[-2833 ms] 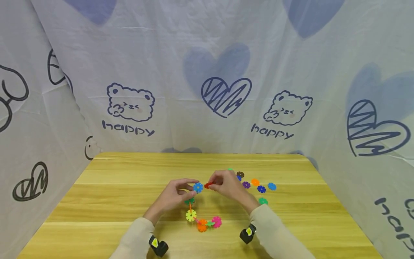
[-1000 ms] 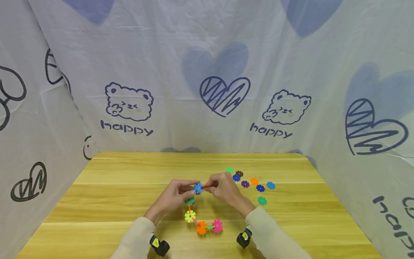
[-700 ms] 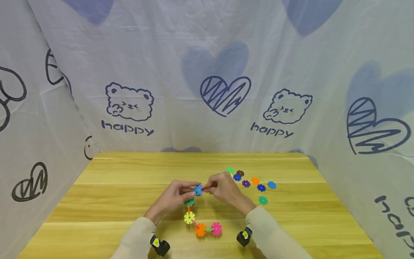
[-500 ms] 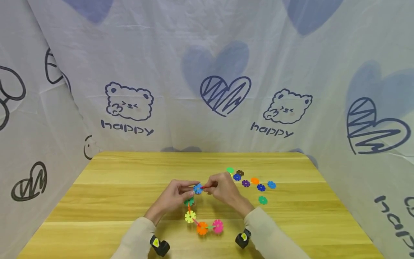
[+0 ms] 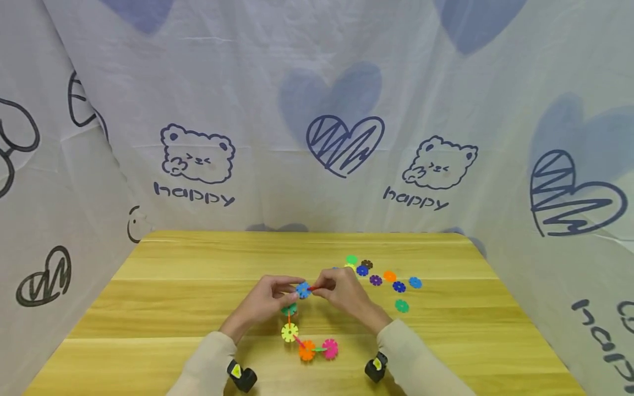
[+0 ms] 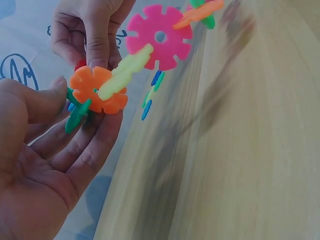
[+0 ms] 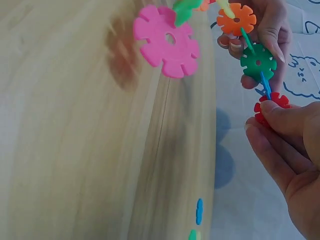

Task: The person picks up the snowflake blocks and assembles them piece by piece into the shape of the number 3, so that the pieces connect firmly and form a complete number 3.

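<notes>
Over the tabletop [image 5: 173, 308] I have the chain [image 5: 285, 332] of notched discs in my left hand [image 5: 260, 302], thumb and fingers bent round it near the blue disc [image 5: 300, 290] at its end, while my right hand [image 5: 345, 290] pinches a red disc [image 7: 281, 100] between thumb and fingertips. The blue disc stands edge-on to the red one and meets its rim; I can't tell how deep the slots sit. To do this well, I'd judge, I should hold the two crosswise, line slot with slot and push straight, bracing close so the green disc [image 7: 250, 64] behind doesn't twist loose. I see no box or tray: the loose discs [image 5: 395, 286] lie straight on the tabletop, beyond and right of my right hand
</notes>
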Action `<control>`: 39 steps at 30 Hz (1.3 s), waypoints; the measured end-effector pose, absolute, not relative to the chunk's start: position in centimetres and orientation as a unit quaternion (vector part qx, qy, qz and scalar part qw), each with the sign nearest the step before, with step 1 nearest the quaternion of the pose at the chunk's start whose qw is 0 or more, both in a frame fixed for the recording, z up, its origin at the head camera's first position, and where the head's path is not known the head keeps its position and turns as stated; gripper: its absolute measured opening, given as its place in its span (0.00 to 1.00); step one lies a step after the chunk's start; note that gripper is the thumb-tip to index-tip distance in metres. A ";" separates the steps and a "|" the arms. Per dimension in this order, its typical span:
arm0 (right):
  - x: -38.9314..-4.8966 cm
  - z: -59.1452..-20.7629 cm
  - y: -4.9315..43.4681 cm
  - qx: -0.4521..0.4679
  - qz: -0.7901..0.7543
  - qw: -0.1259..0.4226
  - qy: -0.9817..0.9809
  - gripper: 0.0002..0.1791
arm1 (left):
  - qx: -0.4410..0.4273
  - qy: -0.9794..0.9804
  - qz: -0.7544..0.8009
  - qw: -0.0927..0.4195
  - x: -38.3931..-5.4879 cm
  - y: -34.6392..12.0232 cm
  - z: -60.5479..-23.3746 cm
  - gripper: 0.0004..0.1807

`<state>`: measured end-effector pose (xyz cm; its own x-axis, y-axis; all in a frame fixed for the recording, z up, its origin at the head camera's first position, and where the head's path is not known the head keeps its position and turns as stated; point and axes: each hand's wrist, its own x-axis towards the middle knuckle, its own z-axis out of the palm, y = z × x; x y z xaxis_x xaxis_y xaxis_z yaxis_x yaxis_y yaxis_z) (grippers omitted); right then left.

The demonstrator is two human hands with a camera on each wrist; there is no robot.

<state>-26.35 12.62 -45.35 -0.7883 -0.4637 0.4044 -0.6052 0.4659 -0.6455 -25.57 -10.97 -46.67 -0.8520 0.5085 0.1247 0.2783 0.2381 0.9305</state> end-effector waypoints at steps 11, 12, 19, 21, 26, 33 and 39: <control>-26.7 -44.7 13.5 0.326 0.401 0.073 -0.853 0.02 | 0.245 0.781 0.565 0.107 -25.5 -11.4 -46.6 0.21; -26.8 -44.6 13.7 0.324 0.395 0.077 -0.857 0.01 | 0.244 0.784 0.561 0.105 -25.5 -11.5 -46.6 0.21; -27.9 -43.8 16.2 0.289 0.356 0.091 -0.884 0.03 | 0.242 0.793 0.550 0.100 -25.5 -12.0 -46.7 0.20; -28.1 -43.6 16.8 0.281 0.346 0.093 -0.890 0.03 | 0.245 0.794 0.548 0.098 -25.4 -12.1 -46.7 0.21; -28.8 -43.6 18.4 0.256 0.328 0.098 -0.904 0.02 | 0.249 0.788 0.555 0.100 -25.6 -12.2 -46.9 0.22; -29.7 -43.9 20.4 0.203 0.312 0.070 -0.925 0.02 | 0.239 0.782 0.565 0.109 -25.6 -12.2 -47.2 0.23; -30.5 -44.4 22.2 0.162 0.302 0.038 -0.939 0.03 | 0.242 0.785 0.560 0.105 -25.6 -12.2 -47.2 0.24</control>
<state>-30.48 22.20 -44.37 -0.9446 -0.2809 0.1696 -0.3271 0.7653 -0.5544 -25.56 -12.19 -47.25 -0.8612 0.4972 0.1056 0.2614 0.2550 0.9309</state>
